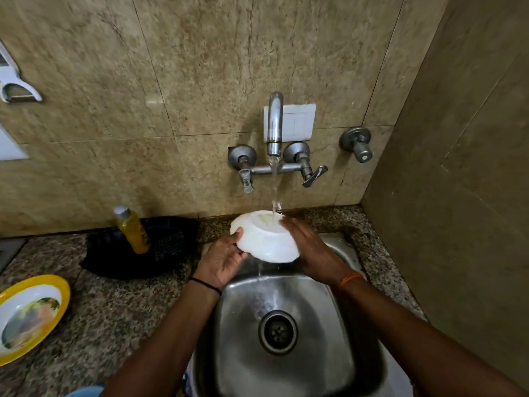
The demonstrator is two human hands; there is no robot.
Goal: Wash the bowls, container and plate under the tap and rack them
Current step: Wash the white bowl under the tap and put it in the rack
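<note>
A white bowl [264,239] is held upside down over the steel sink [337,339], its base under the stream from the tap [274,124]. My left hand [223,259] grips the bowl's left rim, thumb over the edge. My right hand [312,247] lies against the bowl's right side with its fingers laid over the base. Water runs off the bowl into the sink. A yellow-rimmed plate [31,316] with a printed picture lies on the counter at the far left.
A yellow soap bottle [133,229] stands in a black rack [169,247] left of the sink. Tap handles [312,174] stick out of the tiled wall. A side wall closes the right. The counter [114,310] is speckled granite.
</note>
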